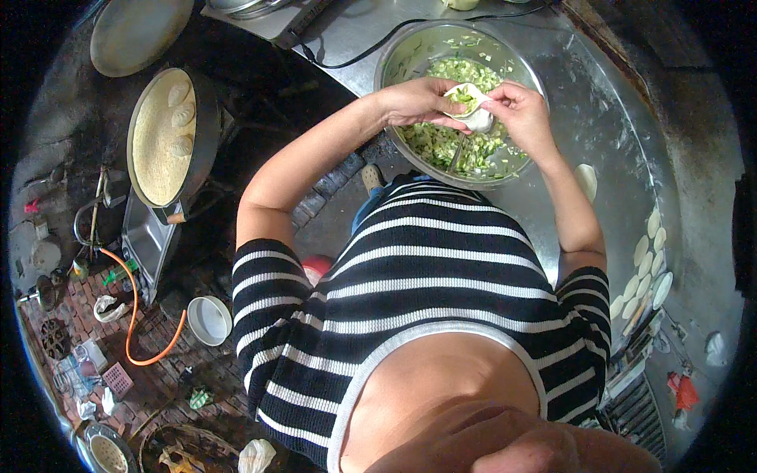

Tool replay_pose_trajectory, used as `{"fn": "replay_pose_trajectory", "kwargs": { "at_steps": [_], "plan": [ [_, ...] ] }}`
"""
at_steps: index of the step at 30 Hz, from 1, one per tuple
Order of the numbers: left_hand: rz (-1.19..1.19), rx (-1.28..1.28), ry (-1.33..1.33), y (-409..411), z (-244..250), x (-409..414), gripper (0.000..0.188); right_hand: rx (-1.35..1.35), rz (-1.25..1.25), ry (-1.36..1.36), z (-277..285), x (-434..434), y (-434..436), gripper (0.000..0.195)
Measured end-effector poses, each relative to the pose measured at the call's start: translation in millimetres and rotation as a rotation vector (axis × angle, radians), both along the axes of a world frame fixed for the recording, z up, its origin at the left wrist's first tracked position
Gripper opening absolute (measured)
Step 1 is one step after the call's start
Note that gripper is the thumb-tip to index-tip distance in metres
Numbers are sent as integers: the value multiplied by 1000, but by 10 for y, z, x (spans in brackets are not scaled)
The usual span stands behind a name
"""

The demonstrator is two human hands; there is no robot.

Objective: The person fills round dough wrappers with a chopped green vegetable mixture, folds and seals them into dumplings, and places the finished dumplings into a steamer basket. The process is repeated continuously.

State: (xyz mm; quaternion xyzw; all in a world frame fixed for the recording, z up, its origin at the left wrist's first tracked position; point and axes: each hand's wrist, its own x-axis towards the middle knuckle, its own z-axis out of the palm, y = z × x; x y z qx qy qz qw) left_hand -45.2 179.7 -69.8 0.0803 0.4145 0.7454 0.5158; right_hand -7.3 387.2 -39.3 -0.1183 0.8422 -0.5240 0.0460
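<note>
A dough wrapper with chopped green vegetable filling in it rests in my left hand, whose thumb presses at the filling. The fingertips of my right hand pinch the wrapper's right edge. Both hands are above a large steel bowl of chopped green and pale filling. A utensil handle stands in the bowl's near side. One flat dough round lies on the metal table, right of the bowl.
Several dough rounds lie along the table's right side. Left stands a round steamer with a perforated pale liner and several pleated buns; its lid is beyond. A black cable crosses the table. An orange hose lies on the brick floor.
</note>
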Motion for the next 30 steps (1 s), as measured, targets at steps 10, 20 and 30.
{"fn": "replay_pose_trajectory", "kwargs": {
  "at_steps": [10, 20, 30],
  "plan": [
    [193, -240, -63, 201, -100, 30, 30, 328, 16, 394, -63, 240, -176, 15],
    [79, -227, 166, 159, 94, 104, 31, 165, 27, 310, 95, 58, -75, 11],
    [-83, -134, 284, 25, -55, 2, 54, 38, 62, 85, 21, 16, 30, 7]
  ]
}}
